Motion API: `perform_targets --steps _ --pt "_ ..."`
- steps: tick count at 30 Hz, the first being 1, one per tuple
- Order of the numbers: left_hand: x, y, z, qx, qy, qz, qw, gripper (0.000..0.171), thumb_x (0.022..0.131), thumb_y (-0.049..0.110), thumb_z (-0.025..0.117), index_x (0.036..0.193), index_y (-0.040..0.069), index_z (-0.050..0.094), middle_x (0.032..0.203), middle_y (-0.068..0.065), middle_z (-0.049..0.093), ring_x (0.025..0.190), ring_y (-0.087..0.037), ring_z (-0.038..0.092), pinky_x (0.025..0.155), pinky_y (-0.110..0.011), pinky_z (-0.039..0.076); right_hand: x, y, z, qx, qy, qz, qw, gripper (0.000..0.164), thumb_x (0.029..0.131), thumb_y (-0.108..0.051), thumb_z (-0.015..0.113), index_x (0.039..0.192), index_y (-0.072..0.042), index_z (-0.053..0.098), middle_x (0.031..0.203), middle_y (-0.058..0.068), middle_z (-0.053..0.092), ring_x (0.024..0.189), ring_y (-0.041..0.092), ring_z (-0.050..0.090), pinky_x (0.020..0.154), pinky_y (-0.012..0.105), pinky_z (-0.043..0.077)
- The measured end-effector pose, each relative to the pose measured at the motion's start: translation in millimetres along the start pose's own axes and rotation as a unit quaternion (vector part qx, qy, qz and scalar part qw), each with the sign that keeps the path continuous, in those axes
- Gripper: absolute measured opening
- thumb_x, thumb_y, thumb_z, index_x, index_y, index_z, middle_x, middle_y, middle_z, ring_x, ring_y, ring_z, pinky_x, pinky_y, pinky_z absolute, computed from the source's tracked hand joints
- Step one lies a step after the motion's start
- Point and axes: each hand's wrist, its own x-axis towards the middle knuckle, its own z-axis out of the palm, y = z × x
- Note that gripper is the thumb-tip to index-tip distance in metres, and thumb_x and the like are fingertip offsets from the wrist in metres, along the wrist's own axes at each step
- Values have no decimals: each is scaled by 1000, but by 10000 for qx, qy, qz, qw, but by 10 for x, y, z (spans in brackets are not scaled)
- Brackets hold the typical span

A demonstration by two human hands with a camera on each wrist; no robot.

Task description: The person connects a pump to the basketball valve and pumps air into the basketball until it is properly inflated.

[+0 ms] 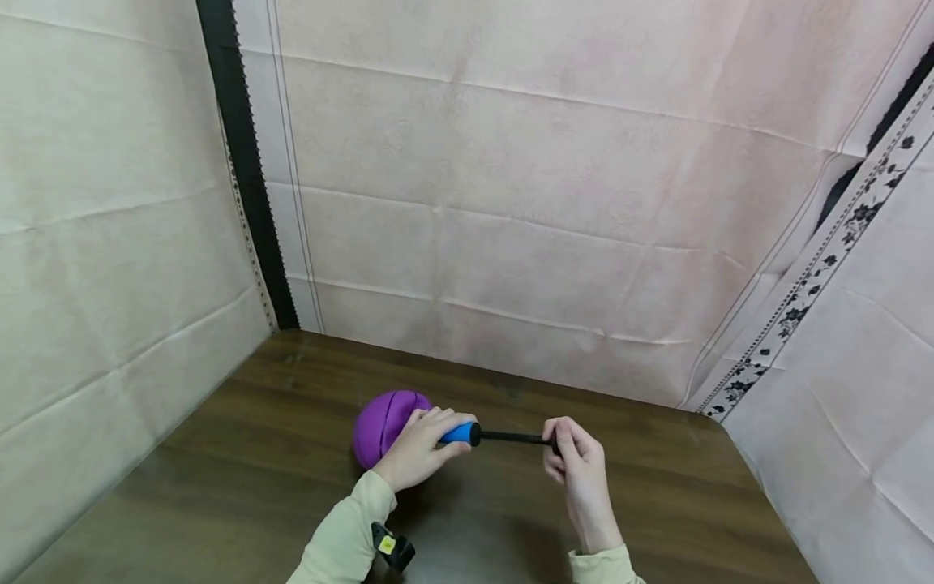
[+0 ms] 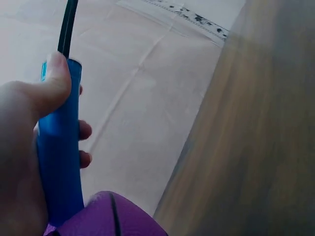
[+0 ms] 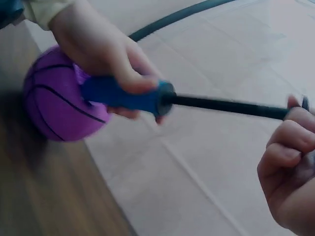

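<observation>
A blue hand pump (image 1: 457, 434) lies nearly level above the table, one end against a purple ball (image 1: 383, 426) with black seam lines. My left hand (image 1: 417, 453) wraps round the pump's blue barrel (image 2: 60, 162), its thumb near the barrel's end. From that end the black rod (image 3: 226, 106) stands well drawn out. My right hand (image 1: 581, 470) grips the rod's far end, its curled fingers hiding most of the handle. In the right wrist view the ball (image 3: 54, 103) looks sunken where the pump meets it. The joint between pump and ball is hidden.
The brown wood-grain table (image 1: 219, 487) spreads under both hands. Pale creased cloth (image 1: 474, 203) hangs behind it and along both sides, with a black strip (image 1: 248, 162) at the back left corner. A small black device (image 1: 394, 547) sits on the left wrist.
</observation>
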Motion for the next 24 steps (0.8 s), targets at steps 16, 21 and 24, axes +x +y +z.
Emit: perform_targets --steps 16,21,24 --pt "14 49 -22 -125 -127 55 9998 39 95 47 54 129 28 57 123 7 63 109 -12 55 98 -45 34 52 116 126 -200 41 452 9988 33 103 -26 46 87 2 55 57 -6 35 46 3 33 42 29 19" --pt "14 29 -64 -98 57 -15 9999 36 93 40 59 127 27 59 120 8 64 108 -12 56 99 -47 33 26 -19 45 36 543 13 9985 31 103 -25 46 81 -7 56 57 -7 32 45 3 28 42 35 12" --pt "22 61 -45 2 59 41 10000 36 93 40 60 127 27 59 118 8 65 106 -12 56 96 -43 34 24 37 126 61 429 -26 9991 33 105 -26 42 84 -3 53 56 -8 29 44 3 27 42 34 12"
